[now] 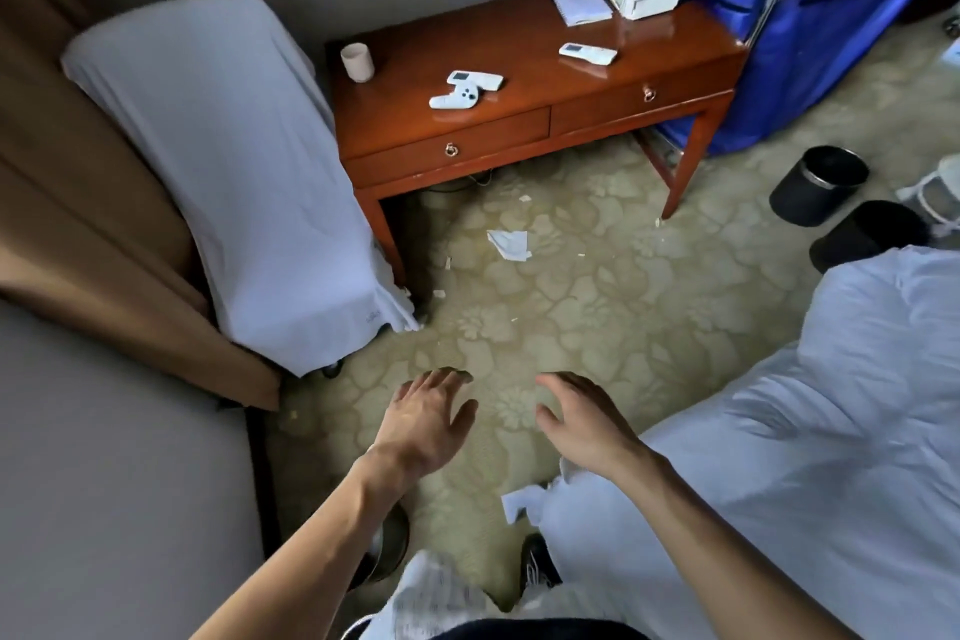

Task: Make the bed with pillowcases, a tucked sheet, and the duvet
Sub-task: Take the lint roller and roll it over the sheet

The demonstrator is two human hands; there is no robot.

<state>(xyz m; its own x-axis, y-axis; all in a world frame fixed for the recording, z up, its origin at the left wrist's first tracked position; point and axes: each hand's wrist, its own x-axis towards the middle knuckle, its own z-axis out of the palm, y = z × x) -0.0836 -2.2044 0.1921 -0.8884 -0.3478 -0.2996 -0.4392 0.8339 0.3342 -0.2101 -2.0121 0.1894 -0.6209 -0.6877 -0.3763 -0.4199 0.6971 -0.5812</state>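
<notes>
Both arms reach forward over the carpet (597, 276). Left grip (426, 424): palm down, fingers spread and relaxed, holding nothing. Right grip (582, 424): fingers spread and slightly bent, also holding nothing. The two are near each other but apart, and neither touches any cloth.

White bedding (779, 431) lies in a rumpled heap along the right side, running from the lower right corner of the view up toward the bins. Its near edge is just beside the right wrist. I cannot tell whether it is the duvet or a sheet. A second white sheet (223, 161) is draped over a chair at the left, between the tan curtain (104, 224) and the surface (545, 47).

On the surface:
- cup (357, 61), upright, back left corner
- controller-shaped remote (457, 96) near the front edge, left of centre, touching a flat remote (480, 79)
- another remote (587, 52) toward the right end
- notepad (581, 3) at the back edge, just beside a white tray (654, 5) on the back right corner; dark items in the tray are too small to tell

A blue cart (831, 31) stands against the right end of the surface. Two black bins (818, 185) (867, 234) stand on the carpet below it. A paper scrap (509, 243) lies on the carpet in front of the surface.
</notes>
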